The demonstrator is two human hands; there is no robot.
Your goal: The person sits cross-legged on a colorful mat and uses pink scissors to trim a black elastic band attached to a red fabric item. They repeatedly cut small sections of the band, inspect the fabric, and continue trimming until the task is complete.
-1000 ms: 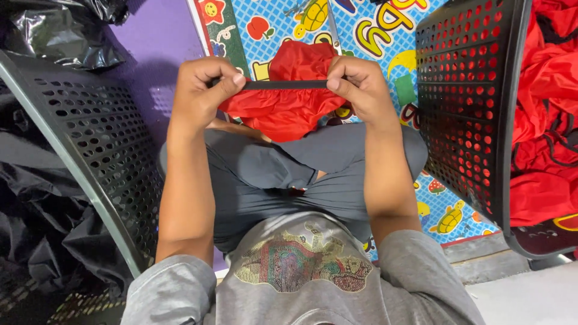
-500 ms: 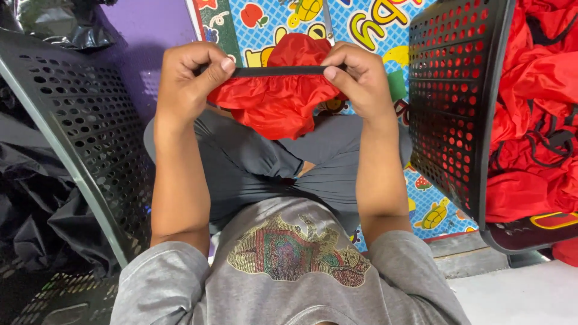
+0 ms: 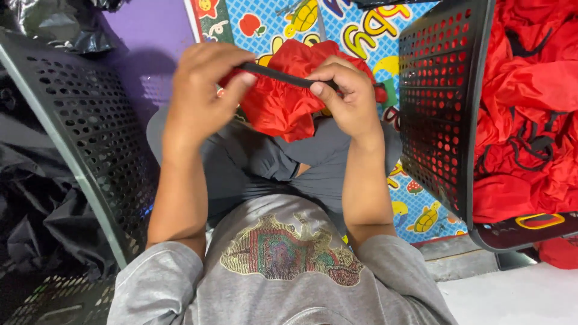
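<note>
Since the earlier frame, both hands had drawn closer together. Left hand (image 3: 201, 90) pinched the black band (image 3: 280, 75) at 10 o'clock, right hand (image 3: 349, 99) clenched it at 2 o'clock; the red cloth (image 3: 283, 111) hung between. Likely feeding the band along; the next move needed a fresh grip.

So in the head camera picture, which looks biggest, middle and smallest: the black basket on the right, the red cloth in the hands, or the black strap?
1. Black basket
2. Red cloth
3. Black strap
</note>
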